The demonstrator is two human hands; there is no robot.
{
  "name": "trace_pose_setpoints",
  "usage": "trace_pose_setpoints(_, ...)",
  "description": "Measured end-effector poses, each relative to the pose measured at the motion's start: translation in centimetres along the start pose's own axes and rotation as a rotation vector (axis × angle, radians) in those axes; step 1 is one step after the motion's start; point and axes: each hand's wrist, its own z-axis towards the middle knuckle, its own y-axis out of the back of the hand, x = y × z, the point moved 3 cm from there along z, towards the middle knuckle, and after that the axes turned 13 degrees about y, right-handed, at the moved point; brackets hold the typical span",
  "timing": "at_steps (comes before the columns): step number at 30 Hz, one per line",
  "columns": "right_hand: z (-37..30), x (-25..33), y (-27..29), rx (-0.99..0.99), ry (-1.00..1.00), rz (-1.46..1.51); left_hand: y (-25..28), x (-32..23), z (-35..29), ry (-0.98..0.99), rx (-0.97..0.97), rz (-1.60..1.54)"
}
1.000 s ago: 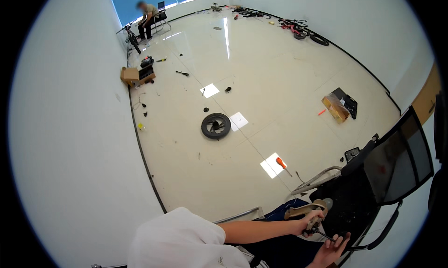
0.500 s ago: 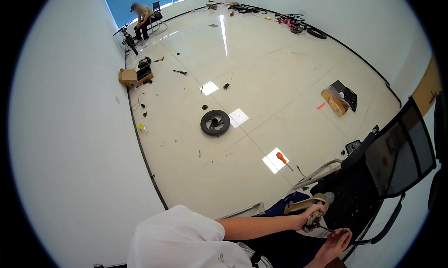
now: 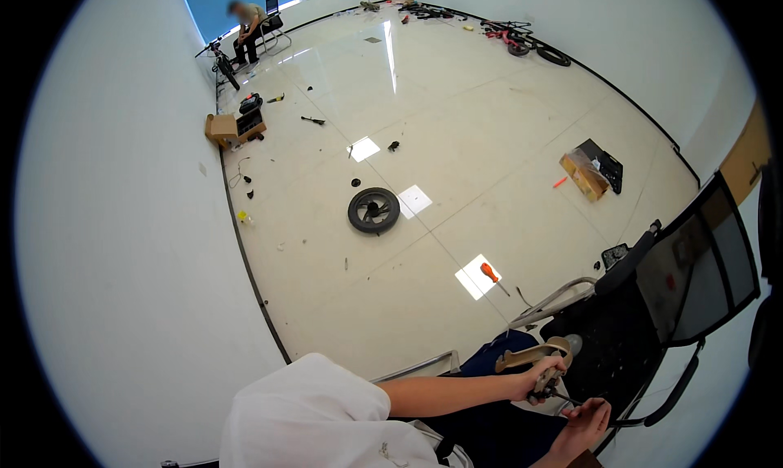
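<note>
My left hand (image 3: pixel 540 378) is closed around a tan, curved part (image 3: pixel 534 355) with a small dark mechanism at its near end. Its exact kind is not clear. From that mechanism a thin dark rod (image 3: pixel 565 399) runs toward my right hand (image 3: pixel 586 420). The fingers of my right hand are bent together at the rod's far end, so its tip or handle is hidden. Both hands are above my lap, beside a black chair seat (image 3: pixel 608 362). A rounded, greyish piece (image 3: pixel 576 343) shows just beyond the tan part.
An orange-handled screwdriver (image 3: pixel 490 274) lies on the tiled floor, with a small black wheel (image 3: pixel 373 210) farther off. A cardboard box (image 3: pixel 586 177) and black case are at right, another box (image 3: pixel 222 130) at left. Across the room a person (image 3: pixel 247 29) sits near a bicycle (image 3: pixel 222 64).
The whole view has shifted very slightly. Both hands keep nearly the same pose around the tan part and the rod.
</note>
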Motion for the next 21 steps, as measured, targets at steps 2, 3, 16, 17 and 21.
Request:
trace_pose_setpoints(2,0.2,0.0,0.0,0.021,0.004,-0.012,0.3,0.0,0.1,0.013,0.018,-0.002)
trace_pose_setpoints(3,0.2,0.0,0.0,0.028,0.009,-0.021,0.2,0.0,0.1,0.005,0.017,0.004)
trace_pose_setpoints(16,0.0,1.2,-2.3,-0.069,0.086,-0.11,-0.2,-0.1,-0.2,0.002,0.0,0.037)
trace_pose_setpoints(17,0.2,0.8,-1.7,-0.052,0.077,-0.111,-0.4,-0.2,-0.4,0.006,-0.007,0.042)
trace_pose_setpoints(21,1.6,0.1,3.3,0.011,-0.093,-0.13,-0.5,-0.5,-0.1,0.042,0.036,0.06)
